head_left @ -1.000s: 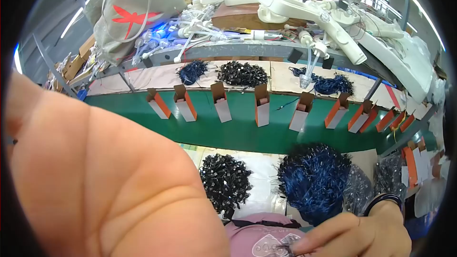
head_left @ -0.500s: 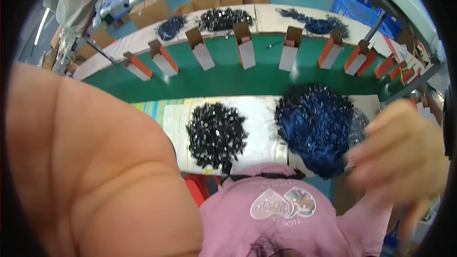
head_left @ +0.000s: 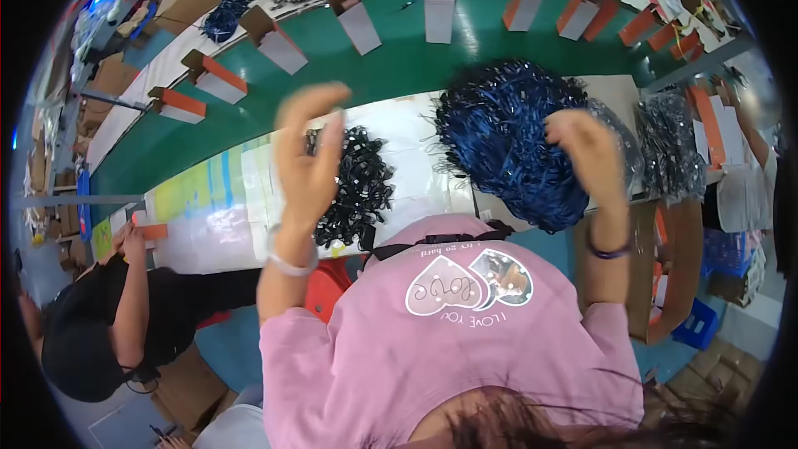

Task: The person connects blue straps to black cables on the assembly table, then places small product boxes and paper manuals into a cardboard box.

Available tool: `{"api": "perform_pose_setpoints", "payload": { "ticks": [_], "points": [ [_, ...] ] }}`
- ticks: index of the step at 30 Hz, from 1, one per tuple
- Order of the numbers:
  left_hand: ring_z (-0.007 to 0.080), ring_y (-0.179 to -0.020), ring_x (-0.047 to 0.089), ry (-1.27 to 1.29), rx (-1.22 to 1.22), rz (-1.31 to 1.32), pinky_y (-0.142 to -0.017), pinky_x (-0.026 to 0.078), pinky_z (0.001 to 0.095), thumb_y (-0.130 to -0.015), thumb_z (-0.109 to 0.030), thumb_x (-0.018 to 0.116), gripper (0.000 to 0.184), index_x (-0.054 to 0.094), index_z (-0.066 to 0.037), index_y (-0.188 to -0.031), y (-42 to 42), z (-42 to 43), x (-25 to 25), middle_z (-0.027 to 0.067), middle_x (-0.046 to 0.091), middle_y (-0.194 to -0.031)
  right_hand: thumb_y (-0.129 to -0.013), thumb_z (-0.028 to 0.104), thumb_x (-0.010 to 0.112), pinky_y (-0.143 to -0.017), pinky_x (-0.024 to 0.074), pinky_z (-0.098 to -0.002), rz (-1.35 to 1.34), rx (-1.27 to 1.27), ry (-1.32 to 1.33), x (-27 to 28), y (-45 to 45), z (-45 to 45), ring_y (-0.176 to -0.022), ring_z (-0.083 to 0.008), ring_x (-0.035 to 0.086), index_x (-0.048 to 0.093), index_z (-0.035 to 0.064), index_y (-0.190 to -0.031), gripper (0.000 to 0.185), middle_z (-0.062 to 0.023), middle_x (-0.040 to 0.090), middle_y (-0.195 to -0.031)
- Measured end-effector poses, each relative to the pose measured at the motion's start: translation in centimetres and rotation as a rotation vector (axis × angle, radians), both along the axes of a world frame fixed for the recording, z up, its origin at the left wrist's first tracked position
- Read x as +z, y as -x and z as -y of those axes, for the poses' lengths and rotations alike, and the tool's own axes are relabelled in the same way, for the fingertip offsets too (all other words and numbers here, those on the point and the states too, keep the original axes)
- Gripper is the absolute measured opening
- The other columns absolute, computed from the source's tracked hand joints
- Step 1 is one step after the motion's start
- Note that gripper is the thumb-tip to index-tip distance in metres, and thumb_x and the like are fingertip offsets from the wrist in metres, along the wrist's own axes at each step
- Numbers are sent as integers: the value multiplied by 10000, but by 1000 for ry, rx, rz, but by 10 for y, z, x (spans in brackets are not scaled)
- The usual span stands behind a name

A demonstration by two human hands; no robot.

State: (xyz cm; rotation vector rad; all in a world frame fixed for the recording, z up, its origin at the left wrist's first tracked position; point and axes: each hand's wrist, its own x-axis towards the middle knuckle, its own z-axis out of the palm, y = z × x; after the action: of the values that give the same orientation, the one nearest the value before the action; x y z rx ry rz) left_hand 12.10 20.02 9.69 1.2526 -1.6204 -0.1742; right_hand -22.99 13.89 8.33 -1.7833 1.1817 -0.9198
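My left hand [head_left: 309,150] is raised over the table, thumb and fingers apart, with nothing in it. It partly covers a pile of small glossy black pieces [head_left: 363,179]. On the right side of the tabletop lies a large heap of dark blue and black thin strands [head_left: 511,137]. My right hand [head_left: 586,150] is at the right edge of this heap, its fingers loosely bent and no held thing showing. Whether its fingertips touch the strands I cannot tell.
Narrow orange and white boxes [head_left: 359,27] with raised flaps stand along the green conveyor belt [head_left: 399,75]. Clear plastic bags [head_left: 672,145] lie to the right. A co-worker [head_left: 91,333] in black sits at the left, hands on an orange box. Beside me are a red stool [head_left: 327,287] and a large carton [head_left: 640,258].
My left hand and forearm have moved from close before the camera to above the black pile. My right hand has moved left to the blue heap. The view has shifted, showing the co-worker.
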Motion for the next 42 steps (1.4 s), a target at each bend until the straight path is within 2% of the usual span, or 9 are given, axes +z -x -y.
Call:
{"api": "perform_pose_setpoints", "payload": {
  "ticks": [3, 7, 13, 19, 23, 30, 36, 39, 42],
  "points": [
    [111, -787, 592, -606, -201, -337, -742, 478, 243, -926, -35, 519, 193, 620, 0, -1087, 21, -15, -91, 60, 635, -910, -884, 285, 594, -620, 483, -406, -525, -115, 71, -120, 1, -9, -721, -345, 624, 666, 29, -818, 274, -167, 632, -772],
    [144, -862, 636, -806, -392, -285, -743, 501, 267, -909, -49, 558, 220, 618, 0, -1115, 50, -34, -124, 88, 664, -955, -828, 475, 616, -609, 499, -445, -797, -273, -2, -172, -15, -20, -717, -350, 641, 642, 53, -748, 430, -142, 654, -798],
    [243, -866, 648, -766, -473, -152, -760, 508, 319, -898, -91, 577, 205, 635, -17, -1080, 62, -33, -129, 144, 659, -969, -864, 307, 575, -588, 503, -454, -828, -320, 108, -163, -31, -17, -676, -358, 637, 646, 75, -773, 259, -129, 645, -788],
    [279, -842, 638, -723, -417, -119, -733, 505, 339, -894, -123, 577, 195, 646, -38, -1055, 46, -33, -141, 140, 653, -969, -875, 246, 588, -627, 495, -416, -579, -325, 163, -112, -14, -22, -738, -335, 626, 692, 87, -867, 190, -141, 637, -785],
    [163, -822, 629, -774, -461, -199, -719, 503, 269, -904, -82, 585, 209, 629, -9, -1095, 35, -18, -131, 102, 644, -977, -949, 197, 545, -647, 412, -236, -23, -133, -68, -20, -9, -9, -713, -62, 508, 632, -2, -819, 253, -3, 591, -740],
    [58, -662, 434, -573, -845, -677, -601, 394, 223, -724, -101, 799, 620, 525, -59, -1278, 77, 57, -25, -14, 467, -804, -948, 193, 533, -498, 375, -263, -331, 262, 144, 136, -58, 11, -534, -96, 507, 574, 6, -715, 302, -41, 505, -598],
    [71, -630, 450, -245, -1018, -345, -575, 378, 230, -686, -228, 823, 356, 613, -39, -902, 140, 82, 37, -16, 500, -715, -908, 148, 587, -539, 405, -233, -651, 386, 592, 182, -105, 13, -614, -79, 544, 588, -1, -850, 159, -36, 572, -700],
    [54, -557, 474, -681, -1160, -328, -484, 380, 220, -756, -205, 773, 248, 632, -22, -847, 128, 79, 67, -25, 539, -649, -888, 158, 631, -579, 426, -223, -573, 394, 629, 210, -109, 14, -669, -89, 567, 656, 37, -992, 161, -16, 628, -830],
    [64, -554, 522, -687, -1074, -539, -485, 424, 207, -801, -96, 726, 147, 625, -14, -868, 108, 71, 69, 24, 608, -751, -829, 170, 677, -685, 406, -248, -401, 401, 646, 210, -93, 20, -802, -120, 535, 577, 30, -1088, 311, -42, 590, -941]
  ]
}}
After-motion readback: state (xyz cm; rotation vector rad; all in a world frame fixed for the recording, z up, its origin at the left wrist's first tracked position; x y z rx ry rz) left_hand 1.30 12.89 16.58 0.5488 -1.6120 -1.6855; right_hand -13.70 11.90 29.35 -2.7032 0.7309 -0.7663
